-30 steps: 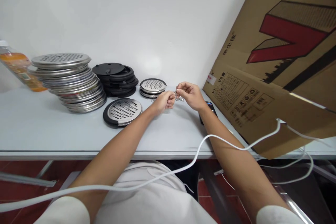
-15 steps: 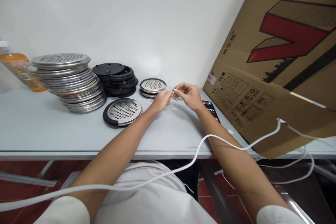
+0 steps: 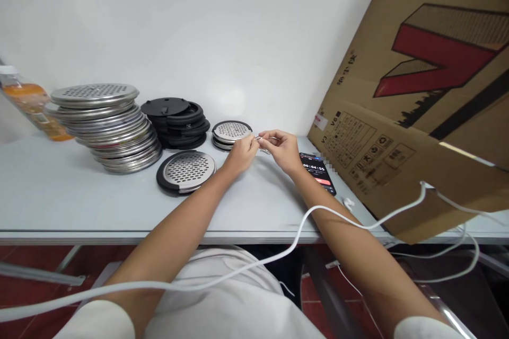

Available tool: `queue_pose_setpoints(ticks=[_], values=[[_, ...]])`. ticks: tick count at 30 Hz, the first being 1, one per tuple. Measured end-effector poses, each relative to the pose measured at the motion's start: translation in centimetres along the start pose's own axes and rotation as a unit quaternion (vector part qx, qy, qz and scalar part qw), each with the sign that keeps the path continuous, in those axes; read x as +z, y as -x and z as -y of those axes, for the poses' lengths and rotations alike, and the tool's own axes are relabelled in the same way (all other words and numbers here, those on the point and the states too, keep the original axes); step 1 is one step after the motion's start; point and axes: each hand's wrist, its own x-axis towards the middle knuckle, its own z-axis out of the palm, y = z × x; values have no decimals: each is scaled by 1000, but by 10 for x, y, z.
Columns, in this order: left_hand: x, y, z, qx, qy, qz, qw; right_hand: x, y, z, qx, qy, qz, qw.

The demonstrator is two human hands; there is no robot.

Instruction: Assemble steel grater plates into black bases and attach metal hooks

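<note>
Over the table, my left hand (image 3: pixel 242 153) and my right hand (image 3: pixel 283 150) meet fingertip to fingertip. Both pinch a small, thin metal wire piece (image 3: pixel 257 138), too small to make out its exact shape. Below my right fingers, another bit of shiny wire (image 3: pixel 264 150) shows, partly hidden. Behind my left hand sits a short stack of perforated metal discs with black rims (image 3: pixel 231 130). Closer in, left of my left forearm, lies a perforated disc in a partial black rim (image 3: pixel 189 170).
A leaning stack of metal discs (image 3: pixel 97 94) and black plastic rings (image 3: pixel 169 107) stand left, beside an orange bottle (image 3: pixel 32 101). At right are a phone (image 3: pixel 323 176), a small white item (image 3: pixel 349 203) and a large cardboard box (image 3: pixel 358 132). A white cable (image 3: pixel 292 243) crosses my forearms.
My right hand has shifted slightly left and closer to my left hand, uncovering more of the phone. The wire between the fingers has turned. The discs have not moved.
</note>
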Motion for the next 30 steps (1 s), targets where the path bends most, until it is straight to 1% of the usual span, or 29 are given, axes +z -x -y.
queue_pose_setpoints(ticks=[5, 8, 11, 16, 23, 30], values=[[-4, 1, 0, 15, -32, 1, 999, -1, 1, 0, 1, 7, -4, 1000], [-5, 1, -1, 28, -42, 2, 999, -3, 0, -1, 2, -4, 7, 1000], [-8, 1, -3, 37, -54, 15, 998, -6, -1, -3, 6, -22, 24, 999], [-11, 2, -6, 50, -100, 37, 993, -10, -3, -7, 42, -65, 32, 996], [-12, 2, -8, 67, -154, 58, 984, -11, -3, -8, 112, -143, 51, 982], [-11, 1, -7, 79, -168, 52, 981, -10, -3, -5, 123, -174, 65, 975]])
